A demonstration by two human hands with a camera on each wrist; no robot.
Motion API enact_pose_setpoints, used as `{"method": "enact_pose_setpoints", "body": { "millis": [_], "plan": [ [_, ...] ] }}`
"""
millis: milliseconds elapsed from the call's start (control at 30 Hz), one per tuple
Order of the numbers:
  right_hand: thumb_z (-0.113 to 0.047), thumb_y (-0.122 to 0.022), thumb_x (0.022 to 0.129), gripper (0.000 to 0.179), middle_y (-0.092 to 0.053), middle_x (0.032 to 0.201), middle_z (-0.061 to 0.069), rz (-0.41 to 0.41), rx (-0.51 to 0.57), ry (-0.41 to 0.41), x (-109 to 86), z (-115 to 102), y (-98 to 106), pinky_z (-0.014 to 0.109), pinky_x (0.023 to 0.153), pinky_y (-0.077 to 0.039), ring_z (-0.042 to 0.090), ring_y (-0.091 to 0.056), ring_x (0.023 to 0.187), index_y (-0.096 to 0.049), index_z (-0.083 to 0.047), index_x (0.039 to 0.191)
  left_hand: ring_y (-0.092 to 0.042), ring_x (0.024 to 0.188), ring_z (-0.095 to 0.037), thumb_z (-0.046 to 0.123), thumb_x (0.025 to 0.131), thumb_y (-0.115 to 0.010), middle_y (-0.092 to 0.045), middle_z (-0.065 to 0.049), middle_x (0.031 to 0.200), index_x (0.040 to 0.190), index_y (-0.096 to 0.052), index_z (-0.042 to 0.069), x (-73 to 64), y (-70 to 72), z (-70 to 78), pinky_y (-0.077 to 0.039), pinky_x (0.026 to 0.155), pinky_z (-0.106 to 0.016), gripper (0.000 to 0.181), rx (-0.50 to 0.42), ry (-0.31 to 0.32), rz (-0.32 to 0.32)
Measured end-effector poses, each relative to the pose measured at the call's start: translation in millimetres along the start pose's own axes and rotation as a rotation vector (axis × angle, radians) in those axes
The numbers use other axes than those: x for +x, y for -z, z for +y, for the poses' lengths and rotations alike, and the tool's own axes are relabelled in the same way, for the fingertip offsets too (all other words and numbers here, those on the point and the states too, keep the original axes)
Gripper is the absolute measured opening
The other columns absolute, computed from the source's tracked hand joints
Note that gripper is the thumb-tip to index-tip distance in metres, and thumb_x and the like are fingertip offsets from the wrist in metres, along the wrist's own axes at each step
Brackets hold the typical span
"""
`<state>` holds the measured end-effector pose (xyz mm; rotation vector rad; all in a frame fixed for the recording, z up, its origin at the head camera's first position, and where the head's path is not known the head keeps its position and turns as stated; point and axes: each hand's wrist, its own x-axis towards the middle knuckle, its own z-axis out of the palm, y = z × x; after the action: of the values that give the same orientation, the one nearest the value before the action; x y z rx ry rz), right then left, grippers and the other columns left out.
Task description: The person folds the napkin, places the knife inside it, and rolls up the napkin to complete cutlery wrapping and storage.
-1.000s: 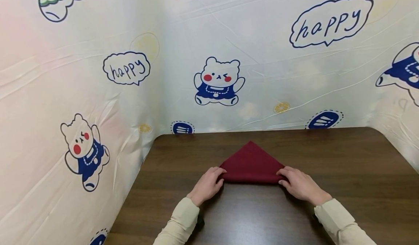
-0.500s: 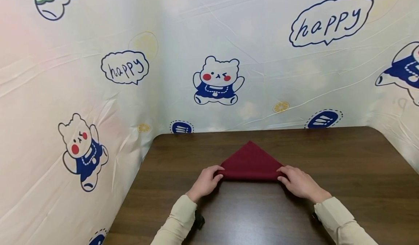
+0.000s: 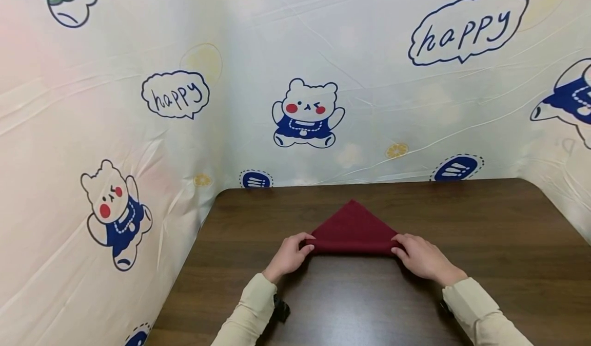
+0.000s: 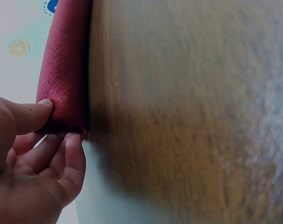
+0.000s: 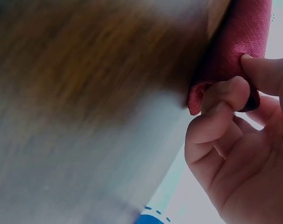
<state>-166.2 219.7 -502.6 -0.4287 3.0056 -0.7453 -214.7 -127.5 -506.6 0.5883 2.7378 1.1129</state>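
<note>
A dark red cloth lies on the table as a triangle with its tip pointing away from me. Its near edge is a thick rolled band running left to right. At the band's left end my left hand grips the cloth, thumb on the near side. My right hand holds the opposite end in the same way. In the left wrist view, the thumb presses the roll while fingers curl at its end. The right wrist view has fingers tucked into the open end of the roll.
The brown wooden table has rounded far corners. Behind it and along the left hangs a pale curtain printed with bears and "happy" bubbles. A dark strap-like object sits under the left wrist.
The rolled near edge has moved slightly away from me, and its band shows more plainly. Both hands keep their hold; the left has shifted a little left and away.
</note>
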Motion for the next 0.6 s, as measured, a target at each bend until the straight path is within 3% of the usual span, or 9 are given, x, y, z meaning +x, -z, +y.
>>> {"method": "enact_pose_setpoints", "body": {
  "millis": [267,600],
  "plan": [
    [-0.027,-0.06,0.094,0.029,-0.068,0.113,0.01,-0.027,0.004,-0.037,0.0,2.7,-2.0,0.053,0.087,-0.049,0.03,-0.064,0.103,-0.064,-0.009,0.116,-0.056,0.08,-0.012,0.016,0.095,-0.06,-0.068,-0.005,0.096,0.112,-0.067,0.008,-0.4,0.3,0.0,-0.045,0.073,-0.026,0.019,-0.059,0.048,-0.009],
    [-0.029,-0.058,0.096,0.03,-0.068,0.115,0.01,-0.026,0.004,-0.04,1.1,3.4,-1.0,0.054,0.086,-0.05,0.032,-0.064,0.106,-0.063,-0.01,0.119,-0.054,0.076,-0.011,0.017,0.097,-0.058,-0.066,-0.003,0.091,0.112,-0.066,0.009,2.5,-1.0,-0.1,-0.045,0.07,-0.027,0.02,-0.097,0.098,0.001]
  ]
}}
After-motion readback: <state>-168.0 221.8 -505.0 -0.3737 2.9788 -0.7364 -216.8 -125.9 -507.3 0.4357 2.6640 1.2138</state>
